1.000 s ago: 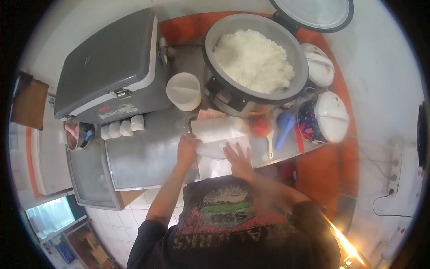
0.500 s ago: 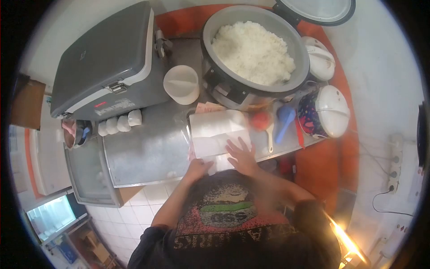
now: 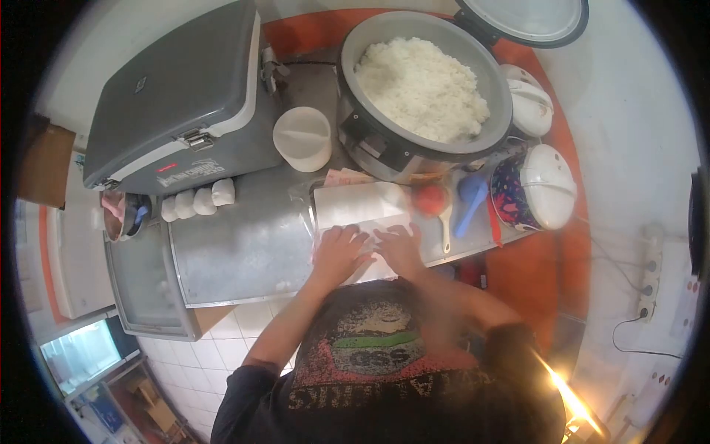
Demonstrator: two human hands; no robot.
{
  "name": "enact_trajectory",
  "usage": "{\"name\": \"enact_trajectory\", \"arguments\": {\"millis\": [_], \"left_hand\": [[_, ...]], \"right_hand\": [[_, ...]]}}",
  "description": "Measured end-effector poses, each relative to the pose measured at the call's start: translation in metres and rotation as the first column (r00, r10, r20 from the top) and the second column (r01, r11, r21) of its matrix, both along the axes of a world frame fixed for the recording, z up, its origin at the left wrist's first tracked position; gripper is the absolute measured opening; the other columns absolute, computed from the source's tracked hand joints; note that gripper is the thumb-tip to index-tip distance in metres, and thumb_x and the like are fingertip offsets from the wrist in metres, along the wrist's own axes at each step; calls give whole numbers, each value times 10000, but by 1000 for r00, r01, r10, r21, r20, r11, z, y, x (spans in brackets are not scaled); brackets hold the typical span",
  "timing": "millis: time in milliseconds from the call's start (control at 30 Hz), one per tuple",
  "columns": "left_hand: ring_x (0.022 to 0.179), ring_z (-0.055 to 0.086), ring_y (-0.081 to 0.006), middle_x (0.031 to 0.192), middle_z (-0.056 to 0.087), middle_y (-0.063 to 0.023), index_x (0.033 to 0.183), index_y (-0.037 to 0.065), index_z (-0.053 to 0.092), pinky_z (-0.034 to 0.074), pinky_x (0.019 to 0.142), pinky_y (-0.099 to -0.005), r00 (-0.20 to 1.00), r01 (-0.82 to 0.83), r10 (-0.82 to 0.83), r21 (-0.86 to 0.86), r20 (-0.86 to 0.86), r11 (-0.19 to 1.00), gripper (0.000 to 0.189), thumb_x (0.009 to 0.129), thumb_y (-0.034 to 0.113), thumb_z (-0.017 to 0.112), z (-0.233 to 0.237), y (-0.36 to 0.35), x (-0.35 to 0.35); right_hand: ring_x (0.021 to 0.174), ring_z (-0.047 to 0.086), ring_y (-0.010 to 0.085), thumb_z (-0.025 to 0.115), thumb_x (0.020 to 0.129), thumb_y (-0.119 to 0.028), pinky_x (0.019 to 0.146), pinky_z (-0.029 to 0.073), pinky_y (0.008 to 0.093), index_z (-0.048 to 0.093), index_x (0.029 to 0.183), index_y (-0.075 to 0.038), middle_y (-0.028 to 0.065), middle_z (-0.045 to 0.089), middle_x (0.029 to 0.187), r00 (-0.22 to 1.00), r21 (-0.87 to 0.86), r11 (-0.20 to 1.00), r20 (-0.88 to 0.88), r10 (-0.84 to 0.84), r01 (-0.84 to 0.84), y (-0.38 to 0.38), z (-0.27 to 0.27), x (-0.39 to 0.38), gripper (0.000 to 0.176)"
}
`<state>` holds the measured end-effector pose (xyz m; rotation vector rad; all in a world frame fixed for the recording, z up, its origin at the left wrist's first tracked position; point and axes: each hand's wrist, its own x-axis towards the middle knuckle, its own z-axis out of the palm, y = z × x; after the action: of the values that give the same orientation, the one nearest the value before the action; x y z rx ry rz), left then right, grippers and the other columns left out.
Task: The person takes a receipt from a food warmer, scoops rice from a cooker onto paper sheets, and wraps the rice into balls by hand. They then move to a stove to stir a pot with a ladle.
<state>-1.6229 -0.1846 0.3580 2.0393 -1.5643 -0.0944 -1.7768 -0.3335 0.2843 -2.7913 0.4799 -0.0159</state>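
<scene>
Pressing white paper (image 3: 360, 209): left hand (image 3: 339, 253), right hand (image 3: 400, 249), grip splayed flat; rice cooker (image 3: 384, 144) behind.

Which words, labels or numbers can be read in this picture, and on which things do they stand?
On the grey cooler box: white lettering and a small red mark on the front, too blurred to read.
On the T-shirt: large printed letters, distorted, not readable.
No other text shows.
</scene>
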Motion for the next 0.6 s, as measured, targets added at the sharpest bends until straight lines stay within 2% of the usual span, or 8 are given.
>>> {"name": "enact_trajectory", "arguments": {"millis": [33,133,233,333,433,533,600], "left_hand": [[1080,514,-274,1056,617,-53,1065,121,675,403,934,-436,993,5,5,81,-122,997,331,774,252,766,-17,-6,-1],[1021,557,-288,994,654,-61,987,108,712,425,904,-431,986,167,-153,253,-73,953,262,771,246,768,-63,-19,19],[945,588,-310,887,673,-90,925,102,730,443,868,-421,964,96,-11,312,-265,945,203,773,233,761,-74,-21,31],[921,601,-326,859,705,-107,851,102,735,456,865,-468,902,-17,166,351,-399,936,104,809,189,697,-74,-14,42],[918,607,-329,880,703,-120,859,98,733,464,846,-469,933,-70,149,242,-326,968,95,808,171,699,-81,-4,48],[902,623,-341,865,695,-133,895,87,719,469,831,-463,962,-231,212,-103,-170,967,93,833,148,687,-76,-5,39],[892,628,-354,861,688,-140,906,74,695,469,823,-459,913,-296,275,-26,-303,955,81,856,130,665,-94,-6,31]], "right_hand": [[1145,562,192,649,876,-299,1053,296,531,781,954,-192,-71,696,1211,1000,20,1000,-28,-1,2,-4,4,6,187],[1032,598,208,662,869,-306,969,405,436,774,877,-156,-34,733,1072,993,196,978,-77,87,-70,-27,7,18,187],[1008,601,247,676,860,-299,892,456,403,751,836,-122,14,733,1003,994,205,978,-93,57,-37,-48,3,22,195],[1004,607,279,677,850,-246,911,449,438,732,824,-103,51,722,985,998,314,949,-55,9,9,-58,-9,17,156],[995,621,295,648,847,-173,918,448,445,731,854,-98,62,720,999,980,214,974,198,31,-74,-59,-32,13,113],[984,629,303,614,842,-120,919,449,441,728,905,-91,84,711,1010,948,-33,999,318,21,-11,-52,-29,22,133],[987,630,302,599,846,-102,901,456,437,717,926,-81,99,706,1022,970,37,998,239,-55,48,-45,-32,25,144]]}}
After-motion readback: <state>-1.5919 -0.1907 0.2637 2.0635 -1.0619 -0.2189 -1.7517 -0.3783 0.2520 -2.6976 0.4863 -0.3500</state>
